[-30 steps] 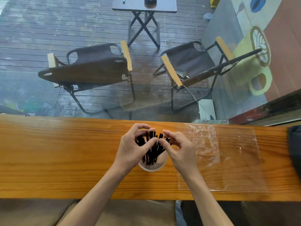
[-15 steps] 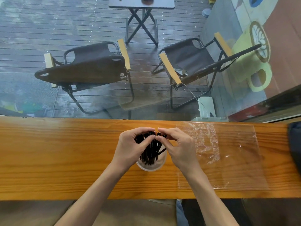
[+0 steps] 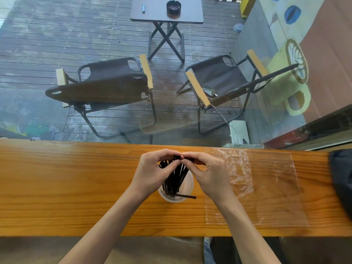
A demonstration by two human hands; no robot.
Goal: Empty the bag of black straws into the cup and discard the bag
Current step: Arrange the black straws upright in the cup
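Observation:
A clear plastic cup (image 3: 187,189) stands on the wooden counter (image 3: 66,187) and holds a bunch of black straws (image 3: 176,178). My left hand (image 3: 152,174) and my right hand (image 3: 209,174) cup the straw tops from either side, fingertips meeting above them and pressing the bunch together. One straw (image 3: 185,196) lies across the cup's near rim, pointing right. The empty clear plastic bag (image 3: 257,185) lies flat on the counter just right of my right hand, crinkled along its left part.
A dark cloth item (image 3: 342,180) sits at the counter's right end. Beyond the counter's far edge is a window onto a wet deck with two folding chairs (image 3: 106,82) and a small table (image 3: 165,10).
My hands have closed in around the straw tops until the fingertips touch, gathering the spread straws into a tighter bunch. The camera view has tilted slightly.

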